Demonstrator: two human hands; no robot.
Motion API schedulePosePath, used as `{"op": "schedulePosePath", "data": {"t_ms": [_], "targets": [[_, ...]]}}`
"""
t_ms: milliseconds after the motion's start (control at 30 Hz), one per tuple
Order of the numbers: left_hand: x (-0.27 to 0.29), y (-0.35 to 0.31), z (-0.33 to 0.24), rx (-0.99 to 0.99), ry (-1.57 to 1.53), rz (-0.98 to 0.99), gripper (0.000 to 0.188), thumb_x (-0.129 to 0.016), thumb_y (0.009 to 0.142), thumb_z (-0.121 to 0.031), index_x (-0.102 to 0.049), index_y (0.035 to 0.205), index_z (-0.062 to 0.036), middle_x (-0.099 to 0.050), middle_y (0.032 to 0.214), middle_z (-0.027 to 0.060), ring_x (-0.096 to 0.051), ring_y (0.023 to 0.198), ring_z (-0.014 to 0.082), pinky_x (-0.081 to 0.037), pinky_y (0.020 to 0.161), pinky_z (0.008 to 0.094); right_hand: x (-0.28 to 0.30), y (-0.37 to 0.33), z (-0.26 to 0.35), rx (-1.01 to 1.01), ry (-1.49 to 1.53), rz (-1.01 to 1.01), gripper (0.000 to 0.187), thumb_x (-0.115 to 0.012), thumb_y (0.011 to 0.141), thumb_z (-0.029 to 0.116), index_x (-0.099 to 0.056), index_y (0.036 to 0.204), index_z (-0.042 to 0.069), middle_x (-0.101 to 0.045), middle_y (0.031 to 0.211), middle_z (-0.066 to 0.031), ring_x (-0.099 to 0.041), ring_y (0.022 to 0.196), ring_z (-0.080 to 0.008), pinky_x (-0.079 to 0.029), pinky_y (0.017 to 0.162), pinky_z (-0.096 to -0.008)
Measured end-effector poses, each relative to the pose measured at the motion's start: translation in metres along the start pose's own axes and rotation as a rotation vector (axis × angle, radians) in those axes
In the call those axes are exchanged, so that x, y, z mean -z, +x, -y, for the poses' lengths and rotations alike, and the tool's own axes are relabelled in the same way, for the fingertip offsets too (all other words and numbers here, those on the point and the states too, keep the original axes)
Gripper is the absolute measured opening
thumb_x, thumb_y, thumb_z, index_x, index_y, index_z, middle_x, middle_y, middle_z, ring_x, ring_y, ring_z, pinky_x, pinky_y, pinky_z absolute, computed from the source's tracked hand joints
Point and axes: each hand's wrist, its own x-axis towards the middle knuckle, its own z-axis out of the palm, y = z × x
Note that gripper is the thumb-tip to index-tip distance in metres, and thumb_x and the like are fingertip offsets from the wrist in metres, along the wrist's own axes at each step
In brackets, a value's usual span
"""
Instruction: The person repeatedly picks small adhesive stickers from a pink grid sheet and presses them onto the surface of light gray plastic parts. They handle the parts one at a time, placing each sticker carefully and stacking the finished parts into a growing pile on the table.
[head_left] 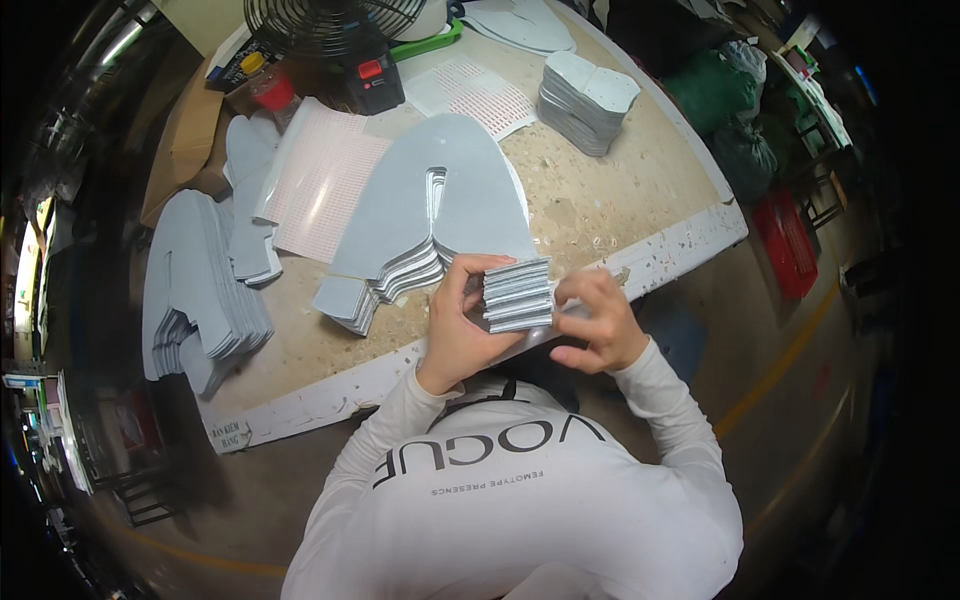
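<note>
A thick stack of grey cut-out sheets (447, 165), arch-shaped with a narrow slot, lies near the front of the table. At its near right end, a block of layered sheet edges (518, 296) faces up toward me. My left hand (462, 325) grips this block from the left, thumb below and fingers above. Whether the block joins the large stack is hard to tell, as they meet there. My right hand (597, 325) is at the block's right side, fingers curled but apart, thumb separate, nothing visible in it. The fingertips are close to the layered edges; contact is unclear.
More grey cut-out stacks (205, 285) stand at the table's left. A smaller stack (587, 100) sits at the back right. Printed sheets (325, 175), a black fan (335, 20) and a red-labelled bottle (270, 88) are behind. The worn table edge (690, 240) runs along my side.
</note>
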Motion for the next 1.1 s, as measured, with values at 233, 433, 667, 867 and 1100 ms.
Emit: {"op": "schedulePosePath", "data": {"t_ms": [233,433,667,867,1100], "targets": [[0.009,-0.021,0.004,-0.343,0.657,0.14,0.048,-0.078,0.066,-0.015,-0.063,0.112,-0.0121,-0.06,0.122,0.0036,-0.057,0.11,0.029,-0.049,0.092,0.0359,-0.012,-0.005,-0.049,-0.627,0.38,-0.249,0.03,-0.05,0.096,0.031,-0.066,0.098,0.005,-0.06,0.098,-0.0084,-0.056,0.092,-0.0184,-0.045,0.079,-0.0315],[0.036,-0.067,-0.001,-0.465,0.667,0.435,0.046,-0.076,0.073,-0.014,-0.063,0.117,-0.0132,-0.062,0.122,0.0024,-0.055,0.114,0.0256,-0.049,0.093,0.0374,-0.005,0.078,-0.134,-0.926,0.658,-0.071,0.043,-0.04,0.103,0.036,-0.064,0.12,0.005,-0.064,0.108,-0.0051,-0.059,0.097,-0.0126,-0.047,0.083,-0.0264],[0.113,-0.064,-0.021,-0.058,0.852,-0.531,0.03,-0.068,0.086,-0.018,-0.061,0.112,-0.0031,-0.064,0.108,0.0135,-0.058,0.108,0.0301,-0.047,0.089,0.0367,-0.055,0.189,-0.18,-1.043,0.566,0.398,0.079,-0.043,0.09,0.068,-0.057,0.13,0.002,-0.054,0.134,-0.0188,-0.051,0.124,-0.0266,-0.038,0.103,-0.0337],[0.153,-0.067,-0.003,0.548,0.323,-0.561,0.032,-0.053,0.099,-0.028,-0.059,0.11,0.0019,-0.061,0.093,0.0145,-0.06,0.083,0.0189,-0.049,0.072,0.0315,-0.034,0.185,-0.153,-0.861,0.578,0.53,0.086,-0.06,0.08,0.068,-0.057,0.128,-0.002,-0.051,0.134,-0.0232,-0.049,0.126,-0.0308,-0.034,0.107,-0.0334],[0.118,-0.054,-0.002,0.267,0.593,-0.347,0.027,-0.058,0.096,-0.02,-0.061,0.114,0.0008,-0.063,0.099,0.0108,-0.061,0.085,0.0153,-0.052,0.074,0.028,0.016,0.086,-0.098,-0.927,0.789,-0.141,0.058,-0.071,0.081,0.044,-0.063,0.116,-0.002,-0.068,0.102,-0.0105,-0.064,0.091,-0.0171,-0.05,0.08,-0.0261]]}}
